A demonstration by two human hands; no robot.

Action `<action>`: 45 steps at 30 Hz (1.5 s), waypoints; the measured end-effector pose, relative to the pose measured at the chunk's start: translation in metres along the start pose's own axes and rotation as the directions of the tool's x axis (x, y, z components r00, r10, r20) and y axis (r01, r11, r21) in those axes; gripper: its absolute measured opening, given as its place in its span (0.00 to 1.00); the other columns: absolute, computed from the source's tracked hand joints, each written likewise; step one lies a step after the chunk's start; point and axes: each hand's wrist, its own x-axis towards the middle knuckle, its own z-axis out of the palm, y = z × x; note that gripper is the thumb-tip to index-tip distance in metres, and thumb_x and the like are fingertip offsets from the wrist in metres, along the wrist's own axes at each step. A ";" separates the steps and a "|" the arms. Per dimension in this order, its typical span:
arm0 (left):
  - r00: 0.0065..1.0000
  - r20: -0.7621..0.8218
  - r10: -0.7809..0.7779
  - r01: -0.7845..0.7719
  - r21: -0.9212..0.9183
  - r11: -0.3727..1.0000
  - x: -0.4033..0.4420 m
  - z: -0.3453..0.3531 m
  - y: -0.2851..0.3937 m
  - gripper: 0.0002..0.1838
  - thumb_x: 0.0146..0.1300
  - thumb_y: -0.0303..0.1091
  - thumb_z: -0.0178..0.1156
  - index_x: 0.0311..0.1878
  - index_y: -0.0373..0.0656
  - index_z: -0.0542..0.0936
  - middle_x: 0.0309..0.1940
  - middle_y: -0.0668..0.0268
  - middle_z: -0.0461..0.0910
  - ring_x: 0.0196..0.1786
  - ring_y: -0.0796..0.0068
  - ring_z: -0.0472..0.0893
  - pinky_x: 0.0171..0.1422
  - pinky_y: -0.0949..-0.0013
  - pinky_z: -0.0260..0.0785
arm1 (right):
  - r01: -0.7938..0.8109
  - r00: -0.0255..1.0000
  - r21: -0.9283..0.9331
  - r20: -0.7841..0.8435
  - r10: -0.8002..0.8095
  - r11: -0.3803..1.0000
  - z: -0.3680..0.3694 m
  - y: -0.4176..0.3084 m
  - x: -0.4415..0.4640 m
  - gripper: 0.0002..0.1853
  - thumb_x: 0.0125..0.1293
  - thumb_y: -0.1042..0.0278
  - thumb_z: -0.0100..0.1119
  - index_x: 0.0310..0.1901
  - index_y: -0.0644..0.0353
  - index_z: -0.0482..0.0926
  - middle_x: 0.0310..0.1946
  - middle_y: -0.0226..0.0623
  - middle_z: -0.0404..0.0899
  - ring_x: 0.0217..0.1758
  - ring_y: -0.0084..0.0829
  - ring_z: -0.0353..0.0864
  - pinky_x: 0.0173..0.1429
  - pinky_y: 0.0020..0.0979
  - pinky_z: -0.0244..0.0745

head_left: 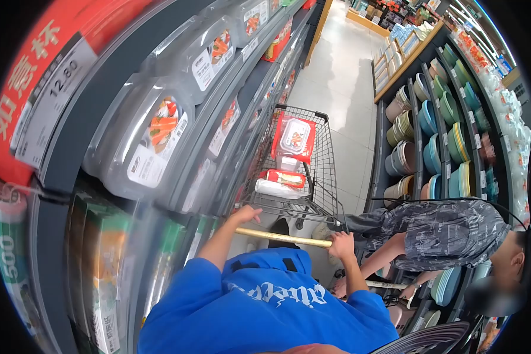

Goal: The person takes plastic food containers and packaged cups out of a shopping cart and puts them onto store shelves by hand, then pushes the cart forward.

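My right hand [341,243] is closed around the right end of the yellowish handle [283,237] of a wire shopping cart [323,159]. At the handle's other end, my left hand [246,214] reaches past the bar with its wrist over it; thumb and a finger show apart, and I see nothing held. Inside the cart, a clear lidded food container [296,135] lies on a red package [280,144]. Nearer me lie a red-and-yellow packet [284,178] and a white wrapped item [277,189].
Close on the left runs a shelf [209,115] of clear plastic containers [144,138] with price tags. On the right, another person [448,233] in a dark patterned shirt has hands near another handle [385,285]. Bowls and pots [430,153] fill the right shelves. A tiled aisle [342,76] stretches ahead.
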 end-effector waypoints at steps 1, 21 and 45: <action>0.999 0.000 0.050 -0.050 -0.006 0.999 0.005 -0.003 -0.001 0.31 0.70 0.63 0.54 0.34 0.46 0.92 0.23 0.63 0.76 0.23 0.72 0.70 0.25 0.67 0.63 | -0.006 1.000 0.007 0.002 0.006 1.000 -0.001 0.002 0.003 0.21 0.45 0.42 0.70 0.37 0.45 0.86 0.36 0.25 0.85 0.44 0.29 0.82 0.51 0.46 0.68; 0.999 0.024 -0.033 0.035 -0.082 0.996 0.132 -0.063 0.070 0.28 0.70 0.57 0.56 0.33 0.41 0.91 0.34 0.58 0.87 0.44 0.65 0.82 0.54 0.65 0.72 | -0.126 0.992 0.151 0.040 0.121 0.980 -0.016 0.077 0.129 0.16 0.46 0.56 0.63 0.38 0.50 0.86 0.34 0.33 0.87 0.44 0.33 0.84 0.57 0.50 0.67; 0.978 -0.198 0.069 -0.052 0.090 0.995 0.237 -0.108 0.092 0.25 0.68 0.53 0.59 0.34 0.37 0.87 0.35 0.58 0.88 0.38 0.62 0.86 0.47 0.59 0.75 | -0.188 0.969 0.118 0.186 0.164 0.975 -0.018 0.110 0.255 0.16 0.53 0.60 0.56 0.41 0.49 0.87 0.25 0.38 0.85 0.34 0.39 0.87 0.57 0.50 0.65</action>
